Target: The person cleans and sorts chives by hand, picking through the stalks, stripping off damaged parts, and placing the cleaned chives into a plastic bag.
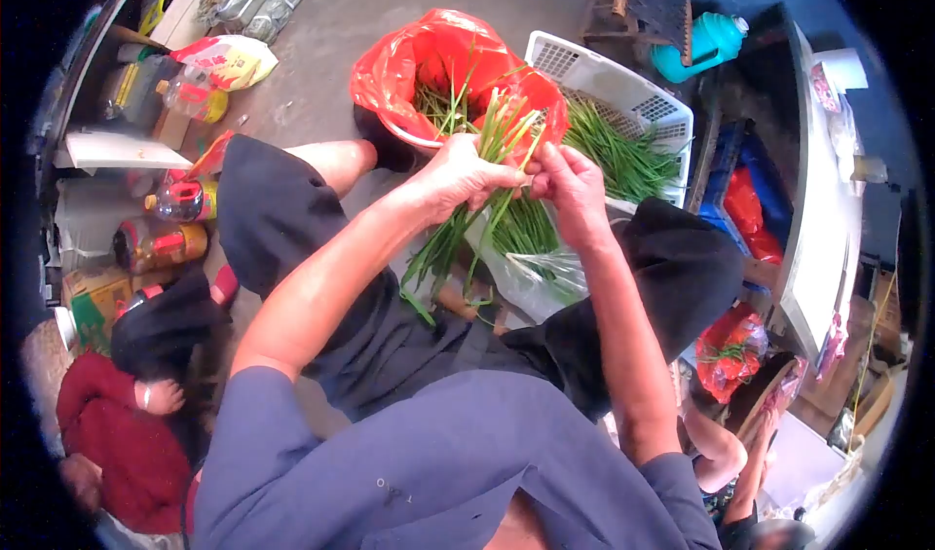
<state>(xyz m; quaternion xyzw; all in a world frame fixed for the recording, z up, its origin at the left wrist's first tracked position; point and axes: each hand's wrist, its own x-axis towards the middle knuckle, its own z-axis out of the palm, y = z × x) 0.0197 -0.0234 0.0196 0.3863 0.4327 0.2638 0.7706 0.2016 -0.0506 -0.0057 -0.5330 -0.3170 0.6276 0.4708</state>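
My left hand [464, 174] is wrapped round a bunch of chives [499, 133], whose pale ends point up and away while the green leaves hang down below. Close beside it, my right hand [571, 186] has thumb and forefinger pinched at the stalks of this bunch. Just beyond the hands stands a bucket lined with a red plastic bag [385, 58], with loose trimmings [440, 102] inside. More chives [623, 156] lie in a white plastic basket [560, 55] to the right. Between my knees, another heap of chives [526, 227] rests on clear plastic sheeting [521, 292].
Bottles [183, 200] and jars line a shelf at left. A teal jug [703, 46] stands at the back right, near a low wooden stool [648, 10]. Another person in a red top [122, 443] is at lower left; a second person's arm [750, 472] shows at lower right.
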